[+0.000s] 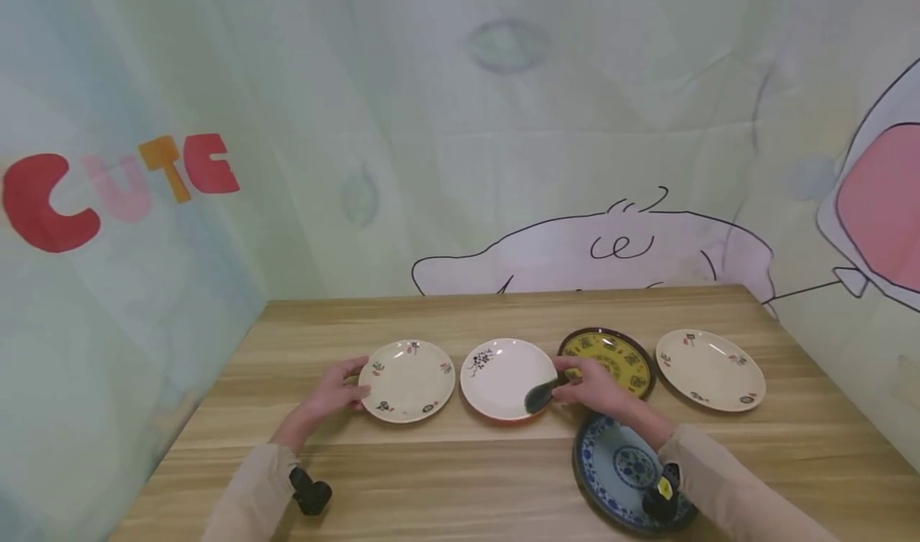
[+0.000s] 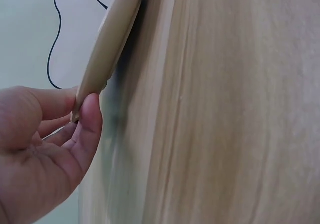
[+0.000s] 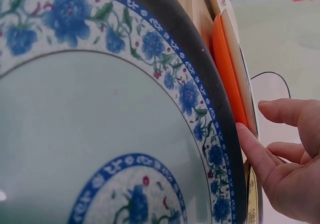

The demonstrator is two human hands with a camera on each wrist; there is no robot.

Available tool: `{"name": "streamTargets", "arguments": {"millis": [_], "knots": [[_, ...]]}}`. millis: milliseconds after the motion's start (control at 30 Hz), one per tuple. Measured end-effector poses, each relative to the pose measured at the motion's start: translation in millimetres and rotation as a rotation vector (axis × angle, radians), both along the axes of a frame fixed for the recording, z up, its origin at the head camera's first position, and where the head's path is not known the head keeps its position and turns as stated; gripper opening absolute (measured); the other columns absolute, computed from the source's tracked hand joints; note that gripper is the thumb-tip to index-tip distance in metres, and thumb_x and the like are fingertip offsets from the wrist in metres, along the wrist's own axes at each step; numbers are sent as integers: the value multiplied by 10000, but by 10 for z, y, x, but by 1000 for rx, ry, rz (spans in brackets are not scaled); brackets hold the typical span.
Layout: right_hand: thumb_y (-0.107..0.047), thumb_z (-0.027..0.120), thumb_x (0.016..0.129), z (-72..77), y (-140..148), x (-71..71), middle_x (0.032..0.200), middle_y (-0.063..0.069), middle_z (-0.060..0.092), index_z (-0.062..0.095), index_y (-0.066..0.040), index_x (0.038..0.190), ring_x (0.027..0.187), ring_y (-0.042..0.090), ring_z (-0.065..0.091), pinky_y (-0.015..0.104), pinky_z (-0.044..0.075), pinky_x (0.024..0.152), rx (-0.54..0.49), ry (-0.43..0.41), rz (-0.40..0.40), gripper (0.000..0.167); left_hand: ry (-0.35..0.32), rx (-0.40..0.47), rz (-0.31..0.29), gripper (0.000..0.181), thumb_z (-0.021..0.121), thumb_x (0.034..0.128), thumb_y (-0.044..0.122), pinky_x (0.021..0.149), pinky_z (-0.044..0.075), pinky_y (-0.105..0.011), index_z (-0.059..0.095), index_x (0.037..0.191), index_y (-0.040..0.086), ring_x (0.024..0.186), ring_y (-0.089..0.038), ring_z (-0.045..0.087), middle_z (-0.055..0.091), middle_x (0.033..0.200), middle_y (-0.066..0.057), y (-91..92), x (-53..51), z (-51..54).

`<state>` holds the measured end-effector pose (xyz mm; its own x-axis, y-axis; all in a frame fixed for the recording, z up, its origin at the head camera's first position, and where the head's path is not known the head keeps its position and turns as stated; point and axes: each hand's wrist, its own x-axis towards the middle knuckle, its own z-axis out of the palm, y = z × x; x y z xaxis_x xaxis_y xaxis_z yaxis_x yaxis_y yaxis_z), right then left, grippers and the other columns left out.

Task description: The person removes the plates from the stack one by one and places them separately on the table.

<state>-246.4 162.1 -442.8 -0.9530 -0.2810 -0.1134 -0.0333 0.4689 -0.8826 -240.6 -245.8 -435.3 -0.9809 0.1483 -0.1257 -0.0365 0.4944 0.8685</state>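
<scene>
At the left, my left hand (image 1: 339,388) grips the rim of a cream plate (image 1: 406,382) with small floral motifs. The left wrist view has thumb and fingers pinching that edge; whether its base touches the table cannot be told. Beside it lies a white plate (image 1: 503,376) with a dark green patch and an orange underside (image 3: 225,73). My right hand (image 1: 592,384) is at its right edge. One fingertip touches the orange underside, while another finger stands slightly apart from the upper face, fingers loosely spread.
A yellow patterned plate (image 1: 611,358) with a dark rim lies behind my right hand. A blue floral plate (image 1: 618,470) is under my right forearm, partly covered. Another cream plate (image 1: 711,370) lies at the right of the wooden table (image 1: 431,486). A printed curtain (image 1: 345,127) hangs behind.
</scene>
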Motion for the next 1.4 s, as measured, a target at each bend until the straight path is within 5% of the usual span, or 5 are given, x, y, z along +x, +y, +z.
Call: {"name": "streamTargets", "arguments": {"millis": [367,767,1100,1233,1400], "knots": [[-69,685,754,11,-7,21,1208,167,541,488,25,1260,756,139,607,298,534,651,20,-7,-17,551,4,-32,17,584,531,829,-58,566,519,-252,266,1344,-135,641,-151,539,363,1298,-348,-6,-20,-116],[-61,678,762,-3,11,9,1234,178,522,467,28,1277,743,146,612,299,534,644,1,-16,-13,563,34,-87,-9,583,580,799,-50,547,511,-272,329,1320,-125,619,-150,545,409,1283,-320,18,-21,-110],[-75,686,759,10,8,1,1225,168,529,477,22,1269,755,144,609,301,535,650,4,-20,-11,560,49,-189,-13,533,562,851,42,649,538,-346,342,1307,-126,853,-311,581,387,1291,-330,-38,-17,9],[-77,687,757,14,13,0,1221,167,531,482,20,1265,758,143,606,301,533,646,12,-16,-14,556,105,-291,23,566,542,883,117,795,501,-425,295,1331,-126,1055,-412,497,391,1293,-326,-88,-90,151],[-72,681,760,8,19,-11,1238,181,517,476,22,1269,767,147,611,302,535,652,9,-18,0,556,133,-307,39,604,552,886,163,813,485,-421,278,1354,-103,1039,-361,505,450,1261,-282,-22,-208,276]]}}
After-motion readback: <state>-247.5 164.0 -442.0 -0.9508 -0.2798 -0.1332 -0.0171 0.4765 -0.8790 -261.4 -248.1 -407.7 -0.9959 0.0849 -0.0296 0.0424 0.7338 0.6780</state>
